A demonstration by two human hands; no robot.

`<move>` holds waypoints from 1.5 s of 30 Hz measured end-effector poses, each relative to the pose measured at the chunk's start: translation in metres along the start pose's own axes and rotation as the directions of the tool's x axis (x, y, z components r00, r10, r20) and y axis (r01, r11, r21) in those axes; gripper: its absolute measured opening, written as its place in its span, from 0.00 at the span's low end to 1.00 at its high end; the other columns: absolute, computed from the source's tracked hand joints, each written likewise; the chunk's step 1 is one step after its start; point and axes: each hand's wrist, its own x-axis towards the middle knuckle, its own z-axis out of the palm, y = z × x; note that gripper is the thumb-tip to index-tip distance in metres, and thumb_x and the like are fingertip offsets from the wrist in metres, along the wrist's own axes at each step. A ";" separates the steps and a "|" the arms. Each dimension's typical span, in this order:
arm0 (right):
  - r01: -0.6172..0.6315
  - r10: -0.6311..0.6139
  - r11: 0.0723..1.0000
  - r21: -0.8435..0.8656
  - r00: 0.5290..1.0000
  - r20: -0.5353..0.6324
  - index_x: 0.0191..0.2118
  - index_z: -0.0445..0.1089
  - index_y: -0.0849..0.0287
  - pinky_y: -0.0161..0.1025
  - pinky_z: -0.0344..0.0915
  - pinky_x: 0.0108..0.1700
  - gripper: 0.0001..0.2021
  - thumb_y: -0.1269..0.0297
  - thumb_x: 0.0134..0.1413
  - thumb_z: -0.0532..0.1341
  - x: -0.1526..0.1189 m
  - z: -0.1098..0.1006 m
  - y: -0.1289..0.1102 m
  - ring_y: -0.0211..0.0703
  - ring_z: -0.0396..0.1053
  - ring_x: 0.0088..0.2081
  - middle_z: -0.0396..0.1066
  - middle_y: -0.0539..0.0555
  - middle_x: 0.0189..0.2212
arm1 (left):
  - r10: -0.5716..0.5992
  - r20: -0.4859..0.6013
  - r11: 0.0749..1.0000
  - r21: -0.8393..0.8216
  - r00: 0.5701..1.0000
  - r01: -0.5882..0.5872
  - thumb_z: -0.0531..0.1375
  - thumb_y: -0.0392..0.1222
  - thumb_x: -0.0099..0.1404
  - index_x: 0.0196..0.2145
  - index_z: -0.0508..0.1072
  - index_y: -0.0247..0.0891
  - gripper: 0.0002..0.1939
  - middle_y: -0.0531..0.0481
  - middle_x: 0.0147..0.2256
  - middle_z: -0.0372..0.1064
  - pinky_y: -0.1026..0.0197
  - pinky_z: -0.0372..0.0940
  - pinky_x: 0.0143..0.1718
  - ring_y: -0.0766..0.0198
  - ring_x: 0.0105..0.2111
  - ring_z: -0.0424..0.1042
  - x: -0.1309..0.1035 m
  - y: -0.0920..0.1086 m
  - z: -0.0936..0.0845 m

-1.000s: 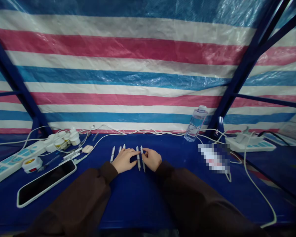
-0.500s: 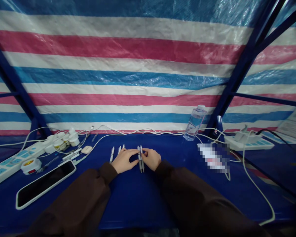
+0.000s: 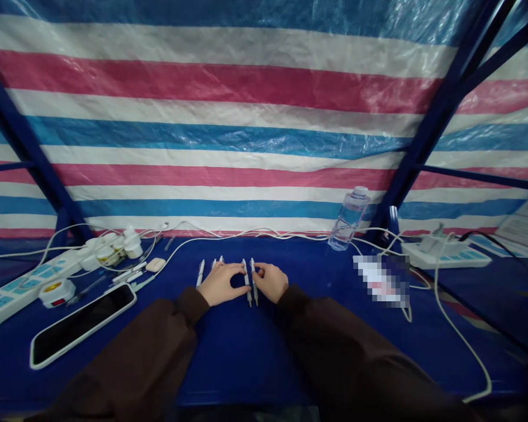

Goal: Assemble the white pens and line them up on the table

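Observation:
Two slim pens with white upper parts and grey lower parts lie side by side on the blue tabletop point(image 3: 242, 357), a narrow gap between them. My left hand point(image 3: 222, 285) has its thumb and forefinger closed on the left pen point(image 3: 247, 283). With bent fingers, my right hand point(image 3: 271, 282) grips the right pen point(image 3: 254, 287) from its right side. Left of my left hand lies another white pen point(image 3: 200, 273). Tips of more pens point(image 3: 217, 261) show behind the left hand, which hides the rest of them.
A phone point(image 3: 83, 325), a power strip point(image 3: 26, 287), small white bottles point(image 3: 114, 246) and a cream case point(image 3: 155, 265) lie on the left. At right are a clear bottle point(image 3: 349, 218), a blurred-out item point(image 3: 381, 281) and another power strip point(image 3: 446, 255). White cables point(image 3: 255, 235) run along the back.
The two pens between my hands, close together before, are now slightly apart. The left pen has shifted a little leftward with my left fingers. My right hand has hardly moved.

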 end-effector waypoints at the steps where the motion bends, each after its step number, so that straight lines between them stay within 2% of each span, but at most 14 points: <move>1: 0.000 0.000 1.000 0.002 1.000 0.000 0.45 0.70 0.51 0.31 0.53 0.27 0.15 0.62 0.51 0.55 0.000 0.000 0.000 0.37 0.69 0.30 0.73 0.47 0.25 | 0.000 0.001 1.000 -0.004 1.000 0.000 0.60 0.55 0.53 0.41 0.72 0.43 0.20 0.46 0.48 0.69 0.50 0.52 0.52 0.53 0.48 0.66 0.000 -0.001 0.000; 9: 0.032 -0.032 0.999 0.030 0.999 -0.002 0.44 0.71 0.50 0.31 0.52 0.27 0.14 0.63 0.51 0.55 0.001 0.002 0.002 0.36 0.68 0.27 0.72 0.46 0.23 | -0.003 0.081 1.000 -0.008 0.997 0.003 0.59 0.56 0.54 0.44 0.73 0.47 0.21 0.47 0.48 0.69 0.49 0.51 0.51 0.51 0.46 0.68 0.001 0.002 -0.013; 13: 0.043 -0.043 0.998 0.045 0.999 -0.004 0.44 0.71 0.49 0.31 0.51 0.26 0.15 0.63 0.51 0.55 0.001 0.002 0.004 0.36 0.68 0.27 0.72 0.46 0.23 | 0.009 0.105 1.000 0.000 0.994 -0.009 0.59 0.56 0.55 0.45 0.73 0.48 0.21 0.47 0.49 0.68 0.47 0.51 0.51 0.50 0.46 0.68 0.001 0.000 -0.013; 22: 0.086 -0.086 0.996 0.038 0.996 0.000 0.46 0.71 0.48 0.30 0.51 0.26 0.15 0.62 0.52 0.55 0.002 0.003 0.004 0.35 0.67 0.27 0.71 0.46 0.24 | -0.020 0.085 1.000 0.002 0.996 0.020 0.59 0.60 0.53 0.43 0.74 0.46 0.23 0.46 0.46 0.71 0.49 0.51 0.51 0.51 0.45 0.68 0.002 -0.007 -0.007; 28: 0.065 -0.066 0.996 0.060 0.998 0.015 0.45 0.72 0.48 0.30 0.51 0.25 0.14 0.60 0.52 0.56 0.003 0.001 0.003 0.35 0.68 0.29 0.72 0.46 0.25 | -0.031 0.090 0.999 0.025 0.995 0.029 0.58 0.61 0.53 0.42 0.74 0.46 0.24 0.49 0.45 0.71 0.52 0.50 0.51 0.54 0.45 0.68 0.002 -0.006 -0.009; 31: 0.065 -0.066 0.995 0.069 0.998 0.015 0.45 0.72 0.48 0.30 0.51 0.25 0.15 0.60 0.51 0.56 0.003 0.002 0.003 0.36 0.68 0.29 0.72 0.47 0.25 | -0.015 0.077 0.999 0.049 0.997 0.012 0.57 0.60 0.54 0.42 0.73 0.46 0.22 0.50 0.44 0.72 0.52 0.50 0.51 0.55 0.45 0.68 0.002 -0.004 -0.007; 34: 0.070 -0.070 0.995 0.070 0.998 -0.002 0.45 0.72 0.48 0.30 0.51 0.26 0.15 0.60 0.51 0.56 0.004 0.004 0.004 0.36 0.69 0.29 0.73 0.47 0.25 | -0.010 0.020 0.996 0.086 1.000 0.008 0.55 0.56 0.59 0.42 0.73 0.46 0.18 0.51 0.41 0.73 0.54 0.51 0.49 0.57 0.43 0.69 0.002 -0.002 -0.006; 36: 0.069 -0.068 0.995 0.075 0.998 -0.007 0.45 0.72 0.49 0.30 0.52 0.26 0.15 0.59 0.50 0.57 0.004 0.005 0.005 0.37 0.69 0.29 0.73 0.47 0.26 | -0.043 -0.059 0.988 0.144 0.997 0.051 0.53 0.52 0.62 0.41 0.73 0.45 0.15 0.51 0.40 0.73 0.55 0.52 0.46 0.59 0.42 0.68 0.003 0.000 -0.008; 38: 0.063 -0.063 0.995 0.080 0.998 -0.004 0.45 0.72 0.49 0.31 0.53 0.27 0.15 0.58 0.50 0.57 0.005 0.006 0.006 0.38 0.69 0.30 0.73 0.47 0.25 | -0.113 -0.156 0.959 0.240 0.981 0.148 0.51 0.49 0.63 0.38 0.73 0.43 0.14 0.50 0.38 0.73 0.54 0.52 0.43 0.58 0.41 0.67 0.003 0.001 -0.011; 42: 0.048 -0.048 0.996 0.081 0.999 0.000 0.45 0.72 0.50 0.31 0.55 0.29 0.15 0.59 0.50 0.57 0.005 0.006 0.006 0.39 0.70 0.32 0.73 0.46 0.26 | -0.293 -0.305 0.792 0.454 0.906 0.408 0.52 0.48 0.62 0.34 0.71 0.38 0.13 0.43 0.34 0.70 0.52 0.52 0.39 0.52 0.39 0.65 0.001 -0.001 -0.017; 45: 0.053 -0.053 0.995 0.090 0.999 -0.004 0.44 0.72 0.50 0.32 0.56 0.30 0.15 0.59 0.49 0.57 0.005 0.006 0.007 0.40 0.70 0.33 0.73 0.47 0.27 | -0.374 -0.314 0.688 0.537 0.873 0.488 0.53 0.50 0.59 0.35 0.69 0.35 0.15 0.39 0.36 0.68 0.51 0.53 0.38 0.48 0.40 0.64 -0.001 -0.005 -0.016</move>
